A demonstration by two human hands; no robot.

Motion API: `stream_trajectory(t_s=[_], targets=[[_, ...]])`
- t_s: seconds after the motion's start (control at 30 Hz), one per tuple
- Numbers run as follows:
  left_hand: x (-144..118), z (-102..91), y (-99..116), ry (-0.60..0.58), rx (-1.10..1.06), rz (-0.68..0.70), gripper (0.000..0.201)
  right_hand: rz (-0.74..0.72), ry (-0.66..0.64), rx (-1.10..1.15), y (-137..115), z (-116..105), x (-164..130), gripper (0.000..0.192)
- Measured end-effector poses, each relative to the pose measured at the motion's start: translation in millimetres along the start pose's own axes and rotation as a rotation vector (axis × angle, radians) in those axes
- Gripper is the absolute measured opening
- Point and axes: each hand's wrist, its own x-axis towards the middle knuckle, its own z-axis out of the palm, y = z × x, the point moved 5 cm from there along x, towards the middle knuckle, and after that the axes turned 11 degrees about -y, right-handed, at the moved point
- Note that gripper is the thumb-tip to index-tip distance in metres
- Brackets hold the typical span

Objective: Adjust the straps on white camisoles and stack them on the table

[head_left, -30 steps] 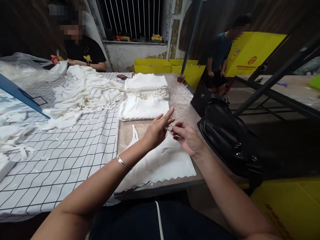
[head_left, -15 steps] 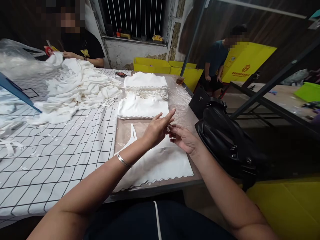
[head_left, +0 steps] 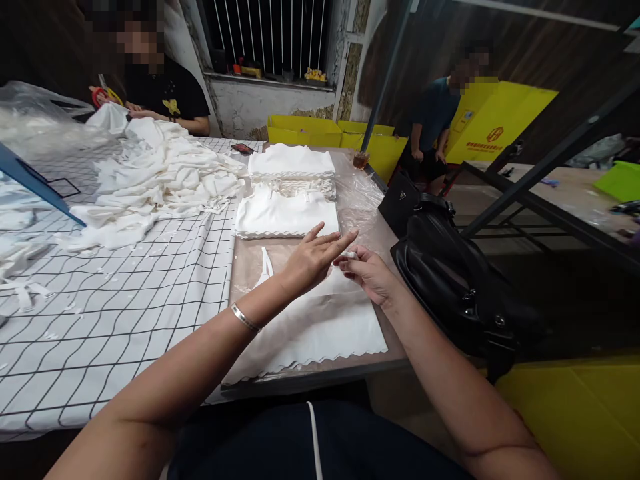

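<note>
A white camisole (head_left: pixel 327 327) with a wavy hem lies flat at the table's near edge. One of its thin straps (head_left: pixel 265 263) stretches out on the left. Above its upper right part, my left hand (head_left: pixel 313 260) is open with fingers extended, touching or nearly touching the other hand's fingertips. My right hand (head_left: pixel 367 273) is closed in a pinch on a small bit of white, seemingly the other strap (head_left: pixel 350 255); the fingers partly hide it. Just beyond lie stacked folded white tops (head_left: pixel 287 213).
A heap of white garments (head_left: pixel 165 167) covers the checked cloth (head_left: pixel 165 293) at left. Black bags (head_left: pixel 445 267) stand at the table's right edge, near a metal post. A person (head_left: pixel 167 93) holding scissors (head_left: pixel 107 95) sits at far left; another person (head_left: pixel 430 127) sits at far right.
My left hand's fingers have tilted lower and further right. My right hand's fingers have closed more, and a bit of white now shows between them.
</note>
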Motion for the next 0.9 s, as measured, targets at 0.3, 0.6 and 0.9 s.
stream_trajectory(t_s=[0.3, 0.6, 0.9], targets=[[3, 6.7, -19, -0.035, -0.438, -0.236, 0.061, 0.111, -0.365, -0.137, -7, -7, -5, 0.04], [6, 10.9, -29, -0.042, -0.55, -0.336, 0.055, 0.132, -0.322, 0.033, -5, 5, 6, 0.035], [23, 14.8, -47, -0.097, -0.518, -0.439, 0.064, 0.136, -0.235, 0.051, -2, 4, 17, 0.041]])
